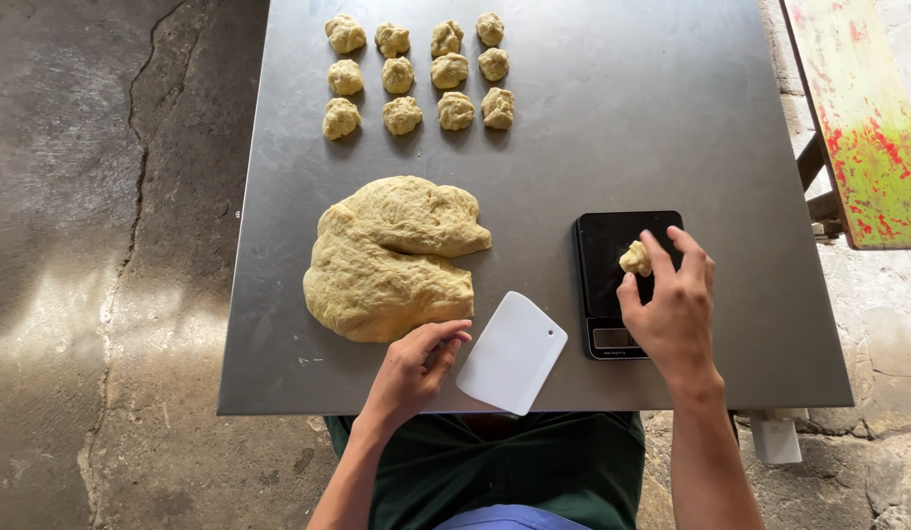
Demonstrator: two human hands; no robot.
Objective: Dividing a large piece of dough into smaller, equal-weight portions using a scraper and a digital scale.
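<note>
Grey metal makes up the tabletop [671, 118], and at its near edge we have both hands at work. Our left hand [411, 368] rests just inside that edge with the fingers loosely curled and holding nothing, their tips touching or nearly touching the left rim of the scraper [512, 351], a white plastic card that lies flat with its long axis running from the near edge up toward the right. Right of it, toward the near right corner, sits the scale [613, 280], a black slab with its display on the near side. Our right hand [671, 309] lies over the scale's right half, fingers narrowed around the small lump [635, 259]; the lump sits on the platform just beyond and left of the fingertips, and we cannot tell whether it is pinched or only touched. The right hand is far nearer to it than the left. Left of the scale, just beyond the left hand, the big dough [392, 257] spreads across the middle of the tabletop, with a wedge cut out on its right side. At the far edge, twelve balls [421, 74] stand in three rows of four, apart from one another.
</note>
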